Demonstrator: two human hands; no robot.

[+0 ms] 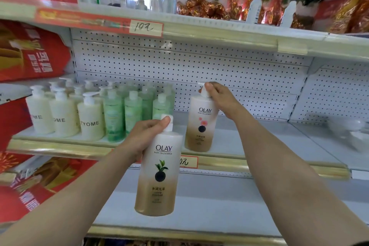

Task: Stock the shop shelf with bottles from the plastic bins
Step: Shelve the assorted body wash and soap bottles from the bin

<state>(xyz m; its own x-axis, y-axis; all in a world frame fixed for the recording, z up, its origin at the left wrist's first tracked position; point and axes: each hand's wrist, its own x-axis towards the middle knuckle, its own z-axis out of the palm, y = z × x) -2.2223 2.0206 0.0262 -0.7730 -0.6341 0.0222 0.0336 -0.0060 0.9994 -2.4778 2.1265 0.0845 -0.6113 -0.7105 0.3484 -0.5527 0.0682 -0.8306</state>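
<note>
Bottle [157, 173] hangs below the left hand [145, 136].

Bright, even light falls on my view, with hardly a shadow. The Olay bottle [159, 173] in my left hand [143, 136] reads sharp. Above it the top shelf [199, 24] smears with blur; far to its sides, shelf lines bow from wide-angle distortion.
</note>
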